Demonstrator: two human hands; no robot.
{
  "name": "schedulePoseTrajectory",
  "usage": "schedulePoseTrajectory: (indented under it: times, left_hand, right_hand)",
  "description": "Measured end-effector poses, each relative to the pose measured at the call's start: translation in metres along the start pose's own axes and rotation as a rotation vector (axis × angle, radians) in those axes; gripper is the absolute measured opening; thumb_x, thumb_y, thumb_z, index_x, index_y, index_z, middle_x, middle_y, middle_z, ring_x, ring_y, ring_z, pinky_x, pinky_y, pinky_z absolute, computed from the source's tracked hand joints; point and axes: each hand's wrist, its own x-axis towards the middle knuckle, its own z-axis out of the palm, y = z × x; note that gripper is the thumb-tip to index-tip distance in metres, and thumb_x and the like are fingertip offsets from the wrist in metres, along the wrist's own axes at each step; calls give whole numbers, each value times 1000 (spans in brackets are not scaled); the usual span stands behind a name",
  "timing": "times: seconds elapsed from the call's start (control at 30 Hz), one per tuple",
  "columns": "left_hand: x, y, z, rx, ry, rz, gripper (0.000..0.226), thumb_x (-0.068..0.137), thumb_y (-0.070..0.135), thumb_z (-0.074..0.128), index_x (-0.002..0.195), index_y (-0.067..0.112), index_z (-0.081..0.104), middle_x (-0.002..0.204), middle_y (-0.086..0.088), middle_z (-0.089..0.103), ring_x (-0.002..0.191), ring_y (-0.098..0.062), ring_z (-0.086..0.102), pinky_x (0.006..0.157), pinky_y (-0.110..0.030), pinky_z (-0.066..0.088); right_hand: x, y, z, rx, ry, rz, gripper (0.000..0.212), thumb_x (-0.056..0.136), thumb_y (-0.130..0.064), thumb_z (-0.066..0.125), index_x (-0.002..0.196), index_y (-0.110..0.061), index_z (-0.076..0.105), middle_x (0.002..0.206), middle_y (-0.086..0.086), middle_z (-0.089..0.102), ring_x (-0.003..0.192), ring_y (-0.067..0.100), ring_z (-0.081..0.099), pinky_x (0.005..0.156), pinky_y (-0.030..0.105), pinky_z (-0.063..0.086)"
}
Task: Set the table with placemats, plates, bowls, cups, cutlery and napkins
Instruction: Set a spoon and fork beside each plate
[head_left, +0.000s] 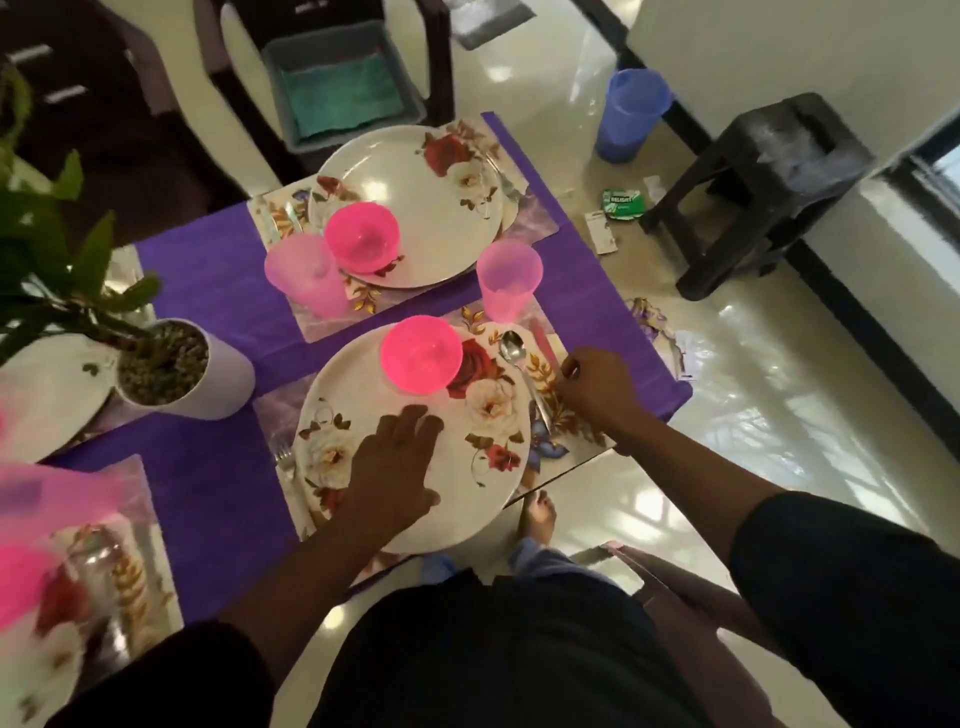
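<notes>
A white floral plate (457, 467) lies on a placemat (566, 452) at the near table corner, with a pink bowl (421, 356) on its far rim. My left hand (395, 467) rests flat on the plate, fingers apart. My right hand (592, 387) is curled over the placemat just right of a spoon (514, 348), its fingertips pinched; I cannot tell whether it holds anything. A fork (284, 457) peeks out left of the plate. A pink cup (506, 280) stands beyond the plate. The far setting has a plate (431, 208), pink bowl (362, 236) and cup (306, 275).
A potted plant (171, 369) stands on the purple tablecloth (208, 291) at left. A grey bin (337, 78) with a green cloth sits on a chair beyond. A dark stool (753, 182), a blue jug (628, 114) and litter are on the floor right.
</notes>
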Motion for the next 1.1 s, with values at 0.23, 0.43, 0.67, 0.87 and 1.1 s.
schedulePoseTrajectory:
  times: [0.23,0.43,0.67,0.87,1.1]
  left_hand:
    - [2,30,-9,-57,29,-135,108,58,60,89,148,22,44,145,-3,45,118,-29,52,83,-42,56]
    - [0,50,-8,-119,47,-237,108,62,54,91,151,20,41,153,-3,40,130,-32,48,91,-44,55]
    - [2,58,-8,-122,50,-299,112,55,49,97,148,21,42,149,-2,43,124,-32,53,87,-45,56]
    - [2,62,-11,-124,60,-310,110,57,47,96,149,21,41,150,-3,42,127,-32,52,89,-45,56]
    - [1,58,-8,-122,64,-301,111,55,49,97,147,20,41,147,-2,43,125,-33,53,86,-46,59]
  right_hand:
    - [7,4,3,-237,-14,-168,17,91,-30,65,91,-14,61,93,8,66,89,32,62,68,36,44]
    - [8,11,3,-222,9,-312,15,92,-25,63,88,-11,59,84,11,66,80,36,63,60,33,31]
    - [6,16,1,-212,27,-371,17,93,-27,64,87,-11,63,81,9,66,74,30,61,58,32,36]
    - [5,20,-1,-198,3,-354,18,93,-30,65,88,-13,65,80,5,66,74,24,61,59,31,39]
    - [1,20,-4,-148,3,-324,17,96,-33,63,97,-17,61,84,1,66,75,19,60,62,30,46]
